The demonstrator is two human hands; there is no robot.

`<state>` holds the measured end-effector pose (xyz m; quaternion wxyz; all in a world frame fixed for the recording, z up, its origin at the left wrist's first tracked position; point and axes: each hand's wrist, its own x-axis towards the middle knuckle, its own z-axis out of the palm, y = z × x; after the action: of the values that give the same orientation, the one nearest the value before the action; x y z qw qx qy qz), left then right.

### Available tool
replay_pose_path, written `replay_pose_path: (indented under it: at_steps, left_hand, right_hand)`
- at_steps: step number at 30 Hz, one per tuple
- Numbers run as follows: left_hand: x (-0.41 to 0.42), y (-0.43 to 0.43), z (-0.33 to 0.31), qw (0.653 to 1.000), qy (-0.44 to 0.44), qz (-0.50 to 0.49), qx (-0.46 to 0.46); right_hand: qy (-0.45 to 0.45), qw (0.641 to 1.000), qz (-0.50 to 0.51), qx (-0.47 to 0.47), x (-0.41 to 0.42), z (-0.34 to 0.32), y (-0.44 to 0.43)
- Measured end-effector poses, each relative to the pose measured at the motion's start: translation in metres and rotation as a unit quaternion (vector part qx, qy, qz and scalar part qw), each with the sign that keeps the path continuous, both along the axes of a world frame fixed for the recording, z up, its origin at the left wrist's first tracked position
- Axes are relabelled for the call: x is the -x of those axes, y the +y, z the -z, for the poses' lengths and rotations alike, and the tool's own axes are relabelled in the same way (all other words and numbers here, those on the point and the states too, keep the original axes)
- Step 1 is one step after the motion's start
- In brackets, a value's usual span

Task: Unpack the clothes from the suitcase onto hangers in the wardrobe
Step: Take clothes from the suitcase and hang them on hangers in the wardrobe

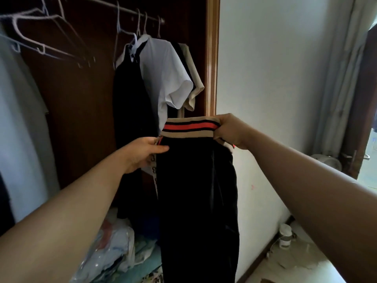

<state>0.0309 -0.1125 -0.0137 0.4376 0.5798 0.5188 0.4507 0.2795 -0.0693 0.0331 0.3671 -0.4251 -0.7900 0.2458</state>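
Black trousers [195, 197] with a tan, black and red striped waistband [189, 127] hang down in front of the open wardrobe. My right hand [228, 130] grips the waistband's right end. My left hand [142, 153] pinches the trousers' left side just under the band. Empty wire hangers [51, 39] sit on the rail [122, 9] at upper left. A white shirt [163, 78], a dark garment [130, 111] and a beige one [193, 78] hang on the rail behind the trousers. The suitcase is out of view.
Plastic-wrapped bundles [114, 248] and folded fabric lie on the wardrobe floor. The wooden wardrobe frame [212, 58] stands beside a white wall. A small white jar [285, 235] sits on the floor by the wall, and a door [365, 119] stands at far right.
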Motion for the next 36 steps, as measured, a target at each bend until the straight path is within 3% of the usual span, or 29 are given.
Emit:
replay_pose_path:
  at_steps: [5, 10, 13, 16, 20, 23, 27, 31, 36]
  left_hand:
    - [0.002, 0.014, -0.005, 0.993, -0.115, 0.017, -0.021]
    - [0.016, 0.022, -0.019, 0.977, -0.211, 0.031, -0.013]
    - [0.03, 0.025, -0.028, 0.971, -0.236, 0.046, -0.015]
    - [0.056, 0.03, -0.041, 0.968, -0.24, 0.056, -0.037]
    - [0.086, 0.035, -0.058, 0.975, -0.188, 0.027, -0.116]
    - [0.102, 0.038, -0.073, 0.977, -0.14, -0.03, -0.159]
    - [0.123, 0.037, -0.098, 0.97, -0.055, -0.088, -0.221]
    - [0.148, 0.028, -0.124, 0.961, 0.055, -0.094, -0.255]
    - [0.182, 0.016, -0.149, 0.954, 0.13, -0.134, -0.235]
  right_hand:
    - [0.039, 0.992, -0.118, 0.036, 0.041, -0.034, 0.002]
    - [0.125, 0.95, -0.27, 0.093, 0.069, -0.068, -0.002]
    - [0.146, 0.939, -0.293, 0.102, 0.079, -0.08, 0.005]
    - [0.091, 0.966, -0.232, 0.07, 0.088, -0.09, 0.019]
    - [-0.035, 0.997, -0.063, 0.008, 0.099, -0.1, 0.042]
    - [-0.054, 0.998, -0.015, -0.012, 0.117, -0.107, 0.051]
    - [-0.078, 0.987, 0.071, -0.118, 0.152, -0.115, 0.061]
    - [-0.07, 0.975, 0.103, -0.184, 0.194, -0.12, 0.074]
    - [-0.055, 0.972, 0.087, -0.212, 0.25, -0.13, 0.084]
